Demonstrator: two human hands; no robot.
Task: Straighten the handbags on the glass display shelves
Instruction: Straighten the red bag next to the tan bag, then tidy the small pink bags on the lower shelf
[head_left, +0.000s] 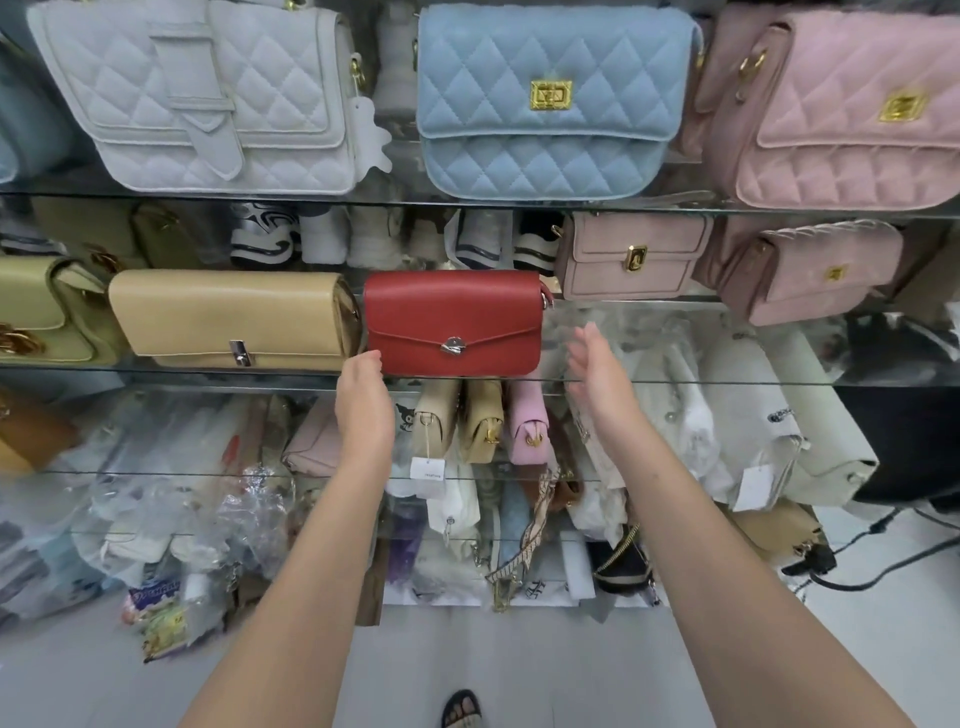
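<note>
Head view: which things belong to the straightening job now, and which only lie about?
Job: red handbag, beige handbag beside it, glass shelf, left hand at the red bag's corner, right hand open nearby.
Lying about: plastic-wrapped packs below, black cable on the floor.

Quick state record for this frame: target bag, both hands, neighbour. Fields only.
target: red handbag, upright on the glass shelf, clasp facing out
left hand: at the bag's lower left corner, fingertips seem to touch it
right hand: open, right of the bag, not touching
left neighbour: beige handbag, close beside
</note>
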